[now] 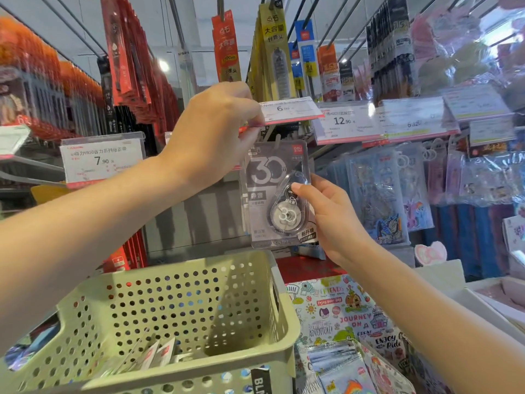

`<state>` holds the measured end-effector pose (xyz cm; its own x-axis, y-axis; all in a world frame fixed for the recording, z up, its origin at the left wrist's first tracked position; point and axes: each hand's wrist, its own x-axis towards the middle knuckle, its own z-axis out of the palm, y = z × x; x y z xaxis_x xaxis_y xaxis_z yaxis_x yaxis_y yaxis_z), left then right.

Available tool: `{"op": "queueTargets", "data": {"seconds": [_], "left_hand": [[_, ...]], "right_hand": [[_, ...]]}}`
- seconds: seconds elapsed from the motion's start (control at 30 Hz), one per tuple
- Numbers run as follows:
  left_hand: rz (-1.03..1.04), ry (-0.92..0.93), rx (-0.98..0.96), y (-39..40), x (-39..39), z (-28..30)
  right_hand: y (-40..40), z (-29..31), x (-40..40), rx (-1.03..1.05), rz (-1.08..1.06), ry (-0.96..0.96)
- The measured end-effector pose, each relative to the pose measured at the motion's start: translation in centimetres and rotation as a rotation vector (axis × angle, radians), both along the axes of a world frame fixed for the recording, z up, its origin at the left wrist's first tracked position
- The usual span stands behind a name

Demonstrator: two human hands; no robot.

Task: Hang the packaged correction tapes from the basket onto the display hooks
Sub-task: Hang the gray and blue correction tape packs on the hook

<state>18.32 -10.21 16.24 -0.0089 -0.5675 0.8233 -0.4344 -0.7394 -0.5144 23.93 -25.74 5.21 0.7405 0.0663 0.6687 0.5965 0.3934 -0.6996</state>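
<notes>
1. A grey packaged correction tape (pixel 277 194) is held upright in front of the display, just below a price tag reading 6.00 (pixel 288 110). Its top edge sits right under that tag, presumably so that its hang hole can be lined up with the display hook (pixel 277 139), of which only a short dark piece is seen behind the pack's top.
2. The pack is gripped along its right edge by the right hand (pixel 329 220), with the thumb laid on the clear blister and the fingers hidden behind the card. The low side grip leaves the top of the pack free for threading.
3. The price tag is pinched at its left end by the left hand (pixel 218 132) and appears to be tilted upward, most likely to uncover the hook tip beneath it.
4. The pack shows a grey card with a large "30", a red brand mark at the top corner and a clear teardrop-shaped blister over a transparent dispenser. Whether the hole is already on the hook cannot be told.
5. Below, a pale green perforated basket (pixel 181 376) is seen, with a few more packs (pixel 159 355) lying at its bottom.
6. Neighbouring hooks carry red and yellow refill packs (pixel 227 46), and further price tags (pixel 345 122) hang to the right.
</notes>
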Motion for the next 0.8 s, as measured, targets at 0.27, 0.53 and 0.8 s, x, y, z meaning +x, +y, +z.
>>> {"op": "queueTargets", "data": {"seconds": [0.27,0.53,0.8], "left_hand": [[0.016,-0.029,0.031,0.1,0.1,-0.2],[0.021,-0.052,0.038,0.2,0.2,-0.5],[0.07,-0.08,0.065,0.5,0.3,-0.6]], "right_hand": [[0.4,0.2,1.6,-0.061,-0.068,0.015],[0.9,0.1,3.1,-0.121,-0.149,0.003],[1.2,0.1,3.8,-0.202,-0.256,0.037]]}}
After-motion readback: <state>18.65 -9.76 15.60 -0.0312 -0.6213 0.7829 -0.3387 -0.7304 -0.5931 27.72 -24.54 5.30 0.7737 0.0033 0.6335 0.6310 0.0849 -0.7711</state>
